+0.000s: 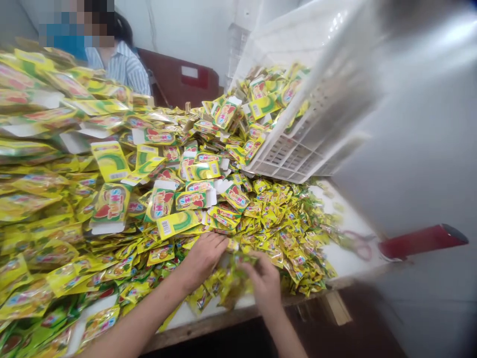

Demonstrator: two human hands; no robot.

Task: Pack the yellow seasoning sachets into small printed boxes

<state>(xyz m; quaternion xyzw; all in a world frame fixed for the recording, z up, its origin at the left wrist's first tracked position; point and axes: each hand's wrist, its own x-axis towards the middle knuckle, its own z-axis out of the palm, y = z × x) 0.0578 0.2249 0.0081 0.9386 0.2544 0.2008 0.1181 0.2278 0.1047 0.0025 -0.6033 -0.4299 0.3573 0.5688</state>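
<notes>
My left hand (206, 256) is closed at the near edge of the pile, its fingers curled around a small yellow carton (233, 244) of which only a pale end shows. Close by on the right, my right hand (265, 281) pinches small yellow-green candy packets (238, 271), blurred by motion. Just beyond both hands lie printed yellow and green cartons (192, 200), several with white flaps standing open. Loose shiny yellow packets (279, 226) spread to the right of them. How the left fingertips sit on the carton is partly hidden.
A white plastic crate (283, 164) lies tipped at the back right, cartons spilling from it. Scissors (359, 243) and a dark red handle-like object (423, 242) are at the table's right edge. Heaped packets (33, 199) fill the left. A person in a striped shirt (128, 67) is behind.
</notes>
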